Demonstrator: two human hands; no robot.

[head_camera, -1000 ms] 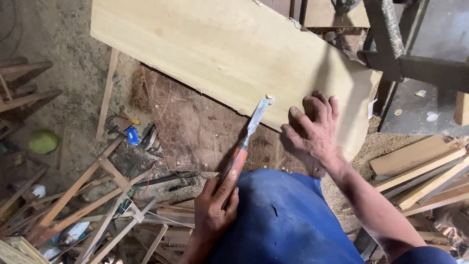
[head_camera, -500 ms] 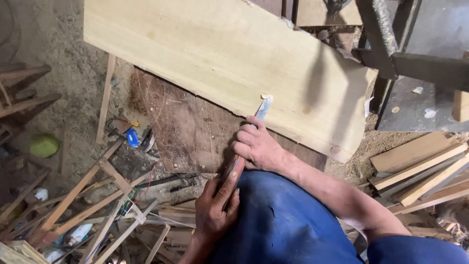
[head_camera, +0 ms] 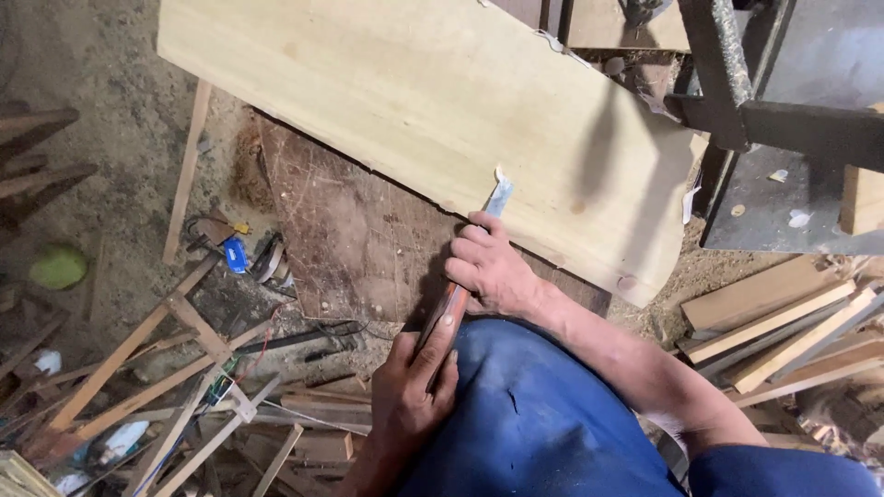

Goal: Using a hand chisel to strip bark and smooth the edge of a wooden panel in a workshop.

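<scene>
A chisel (head_camera: 497, 195) with a reddish wooden handle points up at the near edge of a wide pale plank (head_camera: 414, 110); its blade tip touches that edge. My left hand (head_camera: 414, 382) grips the handle's lower end by my blue-trousered knee. My right hand (head_camera: 488, 267) wraps the chisel's shaft just below the blade. The plank lies slanted over a dark, scratched board (head_camera: 359, 239).
Thin wooden battens (head_camera: 138, 368) and scrap lie heaped on the dirt floor at lower left, with a blue object (head_camera: 235, 255) and a green round thing (head_camera: 57, 267). More offcuts (head_camera: 783, 322) sit at right. A dark metal frame (head_camera: 773, 110) stands at upper right.
My right hand left the plank's edge and came left and down onto the chisel, closing around its shaft. The left hand kept its hold on the handle.
</scene>
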